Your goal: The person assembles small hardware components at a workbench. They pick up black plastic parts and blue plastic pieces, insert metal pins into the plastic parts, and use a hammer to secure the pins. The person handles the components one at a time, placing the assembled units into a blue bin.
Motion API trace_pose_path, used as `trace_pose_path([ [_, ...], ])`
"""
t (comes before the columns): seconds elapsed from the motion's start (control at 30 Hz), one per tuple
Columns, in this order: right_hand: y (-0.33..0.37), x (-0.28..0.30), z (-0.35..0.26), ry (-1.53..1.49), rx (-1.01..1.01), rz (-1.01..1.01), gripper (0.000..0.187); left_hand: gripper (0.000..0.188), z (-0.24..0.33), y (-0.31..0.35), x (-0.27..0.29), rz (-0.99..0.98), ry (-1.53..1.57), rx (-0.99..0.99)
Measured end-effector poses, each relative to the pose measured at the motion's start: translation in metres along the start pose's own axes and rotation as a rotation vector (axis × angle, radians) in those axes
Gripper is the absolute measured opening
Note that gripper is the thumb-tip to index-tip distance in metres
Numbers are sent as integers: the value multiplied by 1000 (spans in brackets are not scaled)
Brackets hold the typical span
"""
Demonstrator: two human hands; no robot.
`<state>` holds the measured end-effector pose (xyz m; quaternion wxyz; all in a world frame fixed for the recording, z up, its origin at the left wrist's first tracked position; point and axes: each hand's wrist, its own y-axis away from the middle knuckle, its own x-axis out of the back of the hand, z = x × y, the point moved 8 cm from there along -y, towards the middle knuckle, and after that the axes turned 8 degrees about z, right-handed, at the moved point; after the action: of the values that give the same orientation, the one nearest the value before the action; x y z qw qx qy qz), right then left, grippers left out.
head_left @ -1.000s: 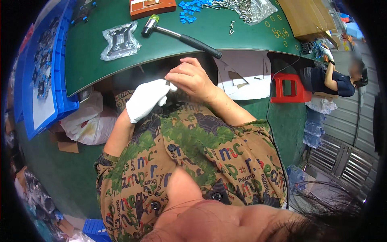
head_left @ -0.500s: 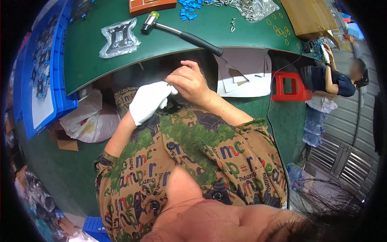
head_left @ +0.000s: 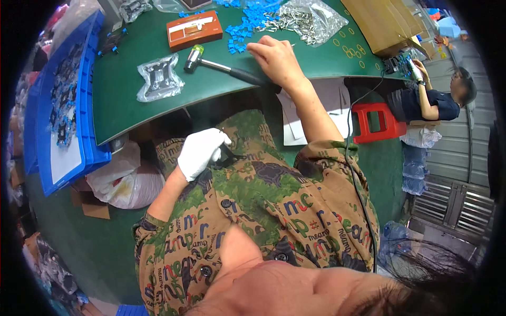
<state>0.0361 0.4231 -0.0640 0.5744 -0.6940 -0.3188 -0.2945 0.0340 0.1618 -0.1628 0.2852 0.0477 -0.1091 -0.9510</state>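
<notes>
My left hand, in a white glove, is closed over my lap around a dark plastic part, mostly hidden by the fingers and the patterned clothing. My bare right hand reaches over the green table, its fingers bent; whatever is at the fingertips is too small to make out. Just left of it lie small blue pieces, and beyond it a heap of small metal pins. A hammer with a yellow-green face rests below, its handle end close to my right wrist.
Left of the hammer are a bagged black part and a brown box. A blue crate stands at the left. Yellow rings and a cardboard carton lie right. A co-worker sits beyond the red stool.
My right hand has left my left hand and moved up and right, over the table beside the blue pieces. The left hand stays over my lap, still closed. The whole view has shifted slightly.
</notes>
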Motion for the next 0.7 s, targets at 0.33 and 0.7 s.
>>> trace_pose_path([
  [0.33, 3, -28, 7, 238, 98, -162, 19, 26, -9, -1, 2, -16, 21, 25],
  [0.7, 15, 1, 11, 105, -8, -229, 20, 25, -4, -6, -2, -34, -76, 9],
])
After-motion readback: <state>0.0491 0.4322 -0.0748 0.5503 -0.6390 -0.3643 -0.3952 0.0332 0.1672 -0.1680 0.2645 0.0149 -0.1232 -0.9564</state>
